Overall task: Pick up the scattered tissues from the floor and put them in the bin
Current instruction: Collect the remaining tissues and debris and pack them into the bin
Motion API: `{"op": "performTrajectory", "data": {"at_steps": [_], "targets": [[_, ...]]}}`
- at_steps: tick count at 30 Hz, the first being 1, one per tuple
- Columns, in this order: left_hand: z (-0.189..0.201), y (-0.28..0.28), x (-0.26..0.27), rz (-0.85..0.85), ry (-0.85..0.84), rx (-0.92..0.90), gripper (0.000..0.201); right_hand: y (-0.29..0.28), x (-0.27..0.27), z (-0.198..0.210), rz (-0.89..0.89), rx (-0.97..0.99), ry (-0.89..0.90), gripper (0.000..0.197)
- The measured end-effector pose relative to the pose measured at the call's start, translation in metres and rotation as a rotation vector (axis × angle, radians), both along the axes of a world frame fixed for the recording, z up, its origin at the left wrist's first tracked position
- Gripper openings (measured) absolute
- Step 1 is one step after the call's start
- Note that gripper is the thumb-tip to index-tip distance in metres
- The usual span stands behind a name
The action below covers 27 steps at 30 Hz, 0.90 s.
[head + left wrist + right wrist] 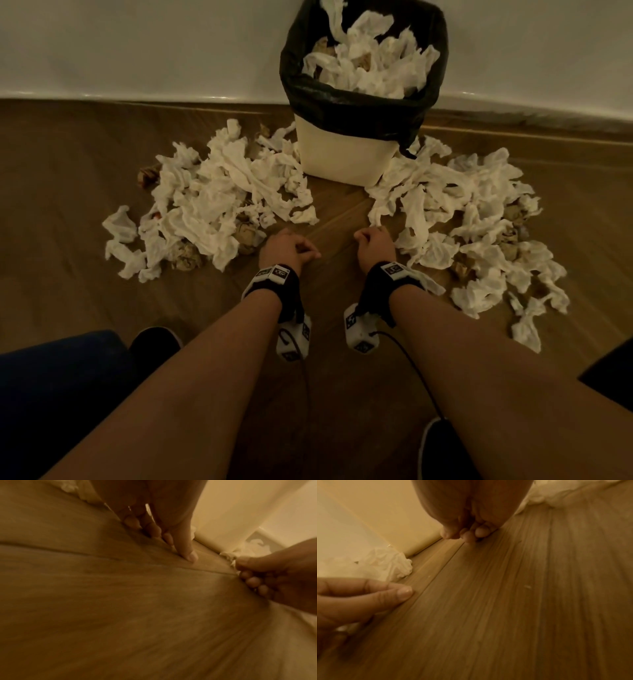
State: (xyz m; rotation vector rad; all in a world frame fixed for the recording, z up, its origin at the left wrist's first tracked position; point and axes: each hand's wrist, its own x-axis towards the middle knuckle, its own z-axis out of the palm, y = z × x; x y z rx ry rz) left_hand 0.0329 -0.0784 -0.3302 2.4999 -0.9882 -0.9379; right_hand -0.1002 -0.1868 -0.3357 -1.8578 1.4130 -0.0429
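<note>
On the wood floor (68, 212), crumpled white tissues (219, 192) flank the bin (342, 154), itself heaped with tissues; both hands' fingers (154, 530) curl empty.

crumpled white paper tissues (219, 192) lie heaped on the floor either side of the hands; the cream bin with black liner (346, 154) stands beyond them, heaped full.

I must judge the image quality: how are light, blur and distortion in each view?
Head view: dim, warm light; the wall's base curves from lens distortion; tissues and bin fairly sharp. Left wrist view: floor smeared by blur. Right wrist view: yellowish, floor grain streaked.
</note>
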Motion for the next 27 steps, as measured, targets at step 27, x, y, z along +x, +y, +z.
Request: {"op": "performTrajectory", "data": {"at_steps": [27], "targets": [[0.200,-0.059,0.041,0.116,0.074,-0.883,0.008,-0.052,0.044,0.245,0.023,-0.462,-0.630,0.014]]}}
